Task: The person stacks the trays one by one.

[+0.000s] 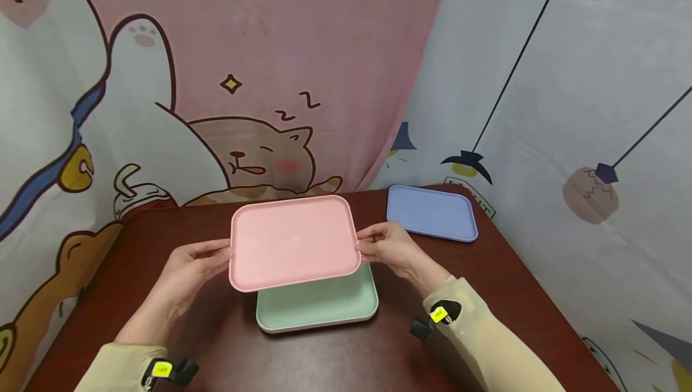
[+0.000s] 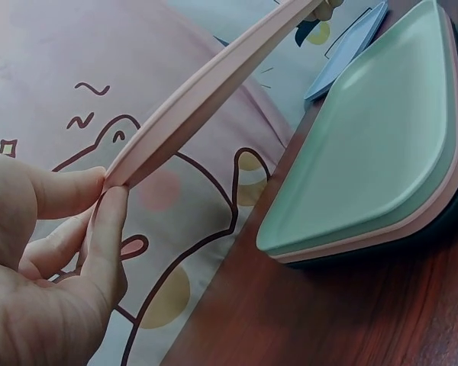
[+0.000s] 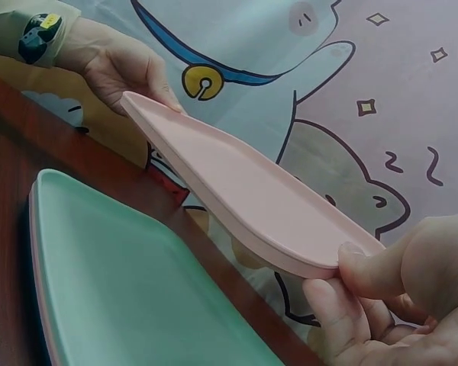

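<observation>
A pink rectangular tray (image 1: 294,242) is held up in the air, tilted, by both hands. My left hand (image 1: 191,272) pinches its left short edge between thumb and fingers. At the opposite short edge, my right hand (image 1: 391,251) pinches the rim the same way. Below it on the table lies a stack with a green tray (image 1: 319,305) on top, its far part hidden by the pink one in the head view. Under the green tray (image 2: 366,145), the left wrist view shows another pink tray (image 2: 382,242) and a dark layer beneath.
A blue tray (image 1: 432,212) lies alone at the table's back right. The dark red-brown table (image 1: 346,359) meets a cartoon-printed curtain (image 1: 335,68) at the back, and printed fabric hangs along both sides.
</observation>
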Demonstrator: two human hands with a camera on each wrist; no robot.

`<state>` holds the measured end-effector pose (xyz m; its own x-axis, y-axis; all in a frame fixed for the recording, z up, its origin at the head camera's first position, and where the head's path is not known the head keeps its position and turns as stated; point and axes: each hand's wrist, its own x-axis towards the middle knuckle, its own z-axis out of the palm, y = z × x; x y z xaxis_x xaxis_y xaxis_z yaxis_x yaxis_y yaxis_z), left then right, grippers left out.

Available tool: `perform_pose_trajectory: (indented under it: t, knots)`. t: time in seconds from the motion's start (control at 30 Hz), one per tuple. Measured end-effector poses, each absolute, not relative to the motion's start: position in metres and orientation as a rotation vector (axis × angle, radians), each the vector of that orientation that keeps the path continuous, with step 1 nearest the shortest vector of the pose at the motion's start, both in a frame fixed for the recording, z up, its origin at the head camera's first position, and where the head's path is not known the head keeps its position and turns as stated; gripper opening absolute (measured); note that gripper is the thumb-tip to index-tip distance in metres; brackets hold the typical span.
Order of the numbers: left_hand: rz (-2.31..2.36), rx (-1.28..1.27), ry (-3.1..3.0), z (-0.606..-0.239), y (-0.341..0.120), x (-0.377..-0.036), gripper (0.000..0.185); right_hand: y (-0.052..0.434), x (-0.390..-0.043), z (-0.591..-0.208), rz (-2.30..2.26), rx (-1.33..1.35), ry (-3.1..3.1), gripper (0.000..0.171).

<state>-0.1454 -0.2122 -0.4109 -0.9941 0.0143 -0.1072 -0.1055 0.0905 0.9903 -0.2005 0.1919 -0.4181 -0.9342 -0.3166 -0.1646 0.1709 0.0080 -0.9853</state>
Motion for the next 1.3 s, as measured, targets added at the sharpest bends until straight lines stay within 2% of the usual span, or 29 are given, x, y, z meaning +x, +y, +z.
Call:
perform_pose_trajectory:
  t: [1.3]
  knots:
    - [2.059,-0.113,2.133,-0.431,-0.185,-0.145,0.046,0.228,-0.177,-0.445,-2.042,-0.142,1.883,0.026]
